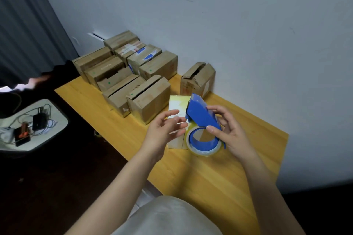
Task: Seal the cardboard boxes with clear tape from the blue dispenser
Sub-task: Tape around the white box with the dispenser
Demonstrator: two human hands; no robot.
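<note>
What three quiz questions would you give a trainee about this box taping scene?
1. True or false: the left hand grips the blue dispenser.
2. Where does the box with raised flaps stand? A, by the wall; B, on the floor; C, under the dispenser.
3. Fill in: the boxes stand on a ____ wooden table.
Key: 1 false, the right hand holds it; 2 A; 3 yellow.
</note>
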